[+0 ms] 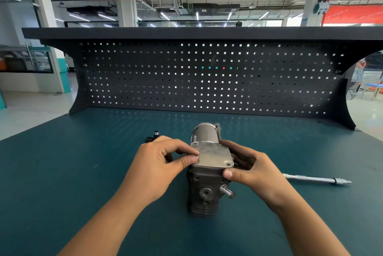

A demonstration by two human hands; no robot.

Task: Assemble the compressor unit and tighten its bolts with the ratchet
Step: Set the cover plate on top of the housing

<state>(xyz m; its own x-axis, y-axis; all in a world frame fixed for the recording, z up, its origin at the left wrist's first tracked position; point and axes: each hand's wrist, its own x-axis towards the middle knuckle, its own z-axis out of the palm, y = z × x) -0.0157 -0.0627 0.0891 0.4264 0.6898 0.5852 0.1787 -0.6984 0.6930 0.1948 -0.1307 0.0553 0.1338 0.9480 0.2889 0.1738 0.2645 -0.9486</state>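
Seating the square grey metal cover plate (213,155) on the dark cast compressor body (204,190) at mid teal tabletop (83,172), left hand (157,164) and right hand (248,169) each pinching a plate edge, we judge it could skew off its empty bolt holes.

My bench (83,172) is deep teal, dotted near its far edge with a faint grid of pale light spots. The pegboard (207,81) behind is matt black, patterned with even rows of small square holes, a few glinting teal and red. The compressor unit (204,191) is dark grey, ribbed low down; the cover plate (213,156) pinched by my left hand (157,164) and right hand (250,170) is dull, tan-stained silver. Toward the right edge the ratchet (317,179) is bright silver.
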